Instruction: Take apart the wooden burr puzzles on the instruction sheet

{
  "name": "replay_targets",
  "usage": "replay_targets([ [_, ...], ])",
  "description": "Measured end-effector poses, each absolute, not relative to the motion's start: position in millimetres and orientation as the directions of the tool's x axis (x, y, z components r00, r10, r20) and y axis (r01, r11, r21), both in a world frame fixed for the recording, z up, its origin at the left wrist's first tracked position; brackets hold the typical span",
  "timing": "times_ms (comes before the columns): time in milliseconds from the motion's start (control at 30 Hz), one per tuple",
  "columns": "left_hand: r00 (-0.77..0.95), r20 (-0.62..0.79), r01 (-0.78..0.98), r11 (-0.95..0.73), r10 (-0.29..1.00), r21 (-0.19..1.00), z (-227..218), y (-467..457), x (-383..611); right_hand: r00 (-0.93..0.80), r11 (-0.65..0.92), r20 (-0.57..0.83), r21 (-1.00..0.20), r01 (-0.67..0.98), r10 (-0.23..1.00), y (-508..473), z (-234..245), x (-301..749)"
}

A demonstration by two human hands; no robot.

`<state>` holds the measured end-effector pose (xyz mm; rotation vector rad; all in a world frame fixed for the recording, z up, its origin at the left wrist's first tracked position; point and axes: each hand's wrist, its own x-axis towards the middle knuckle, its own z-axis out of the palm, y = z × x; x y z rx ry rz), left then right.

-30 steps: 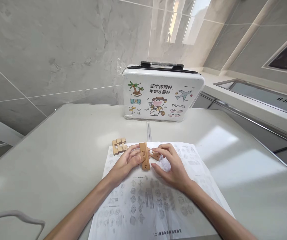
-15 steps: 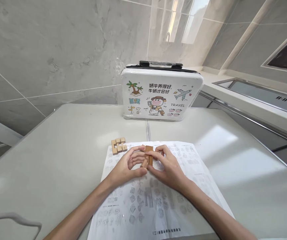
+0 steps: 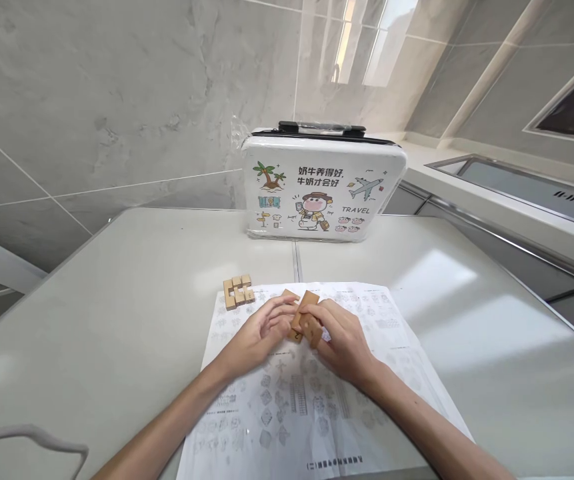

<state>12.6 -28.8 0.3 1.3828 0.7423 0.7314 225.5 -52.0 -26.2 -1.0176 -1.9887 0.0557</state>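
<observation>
Both hands meet over a printed instruction sheet (image 3: 311,413) on the table. My left hand (image 3: 259,333) and my right hand (image 3: 339,340) pinch a pair of notched wooden puzzle bars (image 3: 305,319) crossed against each other, held just above the paper. The bars tilt to the right. A small cluster of joined wooden puzzle pieces (image 3: 237,291) lies on the table at the sheet's upper left corner, a short way beyond my left hand.
A white cartoon-printed case (image 3: 323,188) with a black handle stands upright at the back of the pale table (image 3: 117,293), against the tiled wall. A counter with a sink (image 3: 521,193) runs along the right. A thin grey cable loop (image 3: 31,433) lies at lower left.
The long upright bar in my left hand has been brought together with the second bar from my right hand; the joined pair is now tilted and held by both hands.
</observation>
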Motion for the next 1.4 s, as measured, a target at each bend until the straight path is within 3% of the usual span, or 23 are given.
replay_targets([
  [133, 0.546, -0.115, 0.098, 0.073, 0.830, 0.993, 3.8, -28.4, 14.2, -0.275, 0.640, 0.629, -0.477, 0.602, 0.727, -52.1, -29.4, 224.8],
  [367, 0.562, -0.178, 0.111, 0.139, 0.807, 0.984, 1.8, -26.9, 14.5, -0.242, 0.527, 0.469, -0.732, 0.432, 0.850, -52.6, -29.5, 223.4],
  [533, 0.475, -0.195, 0.150, 0.139, 0.858, 0.979, -3.6, -28.2, 16.7, -0.121, 0.472, 0.463, -0.800, 0.370, 0.878, -50.8, -25.6, 225.6],
  [700, 0.225, -0.011, 0.321, -0.064, 0.974, 0.945, -5.7, -28.1, 17.8, 0.064, 0.355, 0.442, -0.790, 0.500, 0.895, -43.5, -23.7, 233.7],
  [900, 0.159, 0.194, 0.624, -0.251, 0.968, 0.740, -4.6, -29.8, 16.6, 0.106, 0.191, 0.310, -0.785, 0.589, 0.945, -34.5, -27.6, 245.1],
  [1000, 0.149, 0.193, 0.699, -0.242, 0.970, 0.673, -6.6, -30.0, 15.9, 0.100, 0.146, 0.259, -0.776, 0.614, 0.961, -31.2, -31.2, 249.3],
  [1400, 0.170, 0.108, 0.821, -0.201, 0.979, 0.535, -8.2, -26.5, 15.8, -0.028, 0.223, 0.329, -0.572, 0.789, 0.944, -26.6, -41.4, 253.5],
])
